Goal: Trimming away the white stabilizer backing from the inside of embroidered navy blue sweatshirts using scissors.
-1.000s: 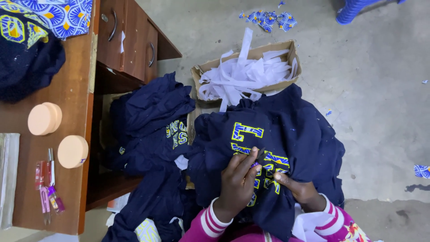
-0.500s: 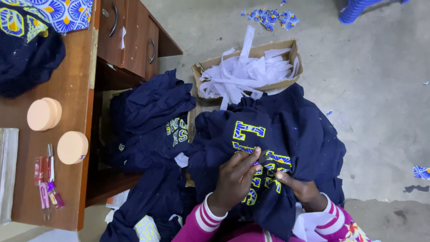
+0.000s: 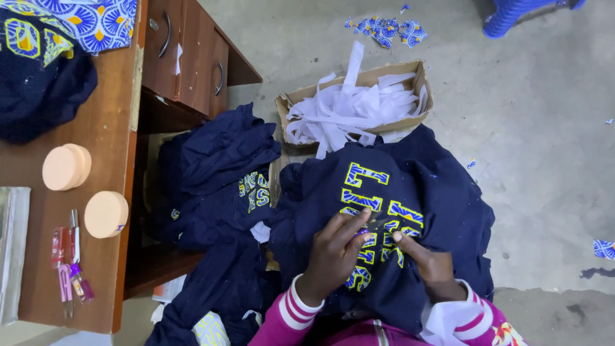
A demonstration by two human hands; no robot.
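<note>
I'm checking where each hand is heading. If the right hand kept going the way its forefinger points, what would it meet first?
The right hand points up and left across the navy garment. It would likely meet the left hand's fingertips first, by a small dark tool, though depth is unclear.

Both hands [image 3: 378,253] press on the navy lettered garment [image 3: 410,211] beside a cardboard box [image 3: 359,96].

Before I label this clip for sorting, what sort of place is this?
Probably a small garment or tailoring workshop. Both hands work on a navy sweatshirt with sewn-on patterned letters, more navy garments are piled by a wooden desk, and a cardboard box holds white strips on a concrete floor.
</note>
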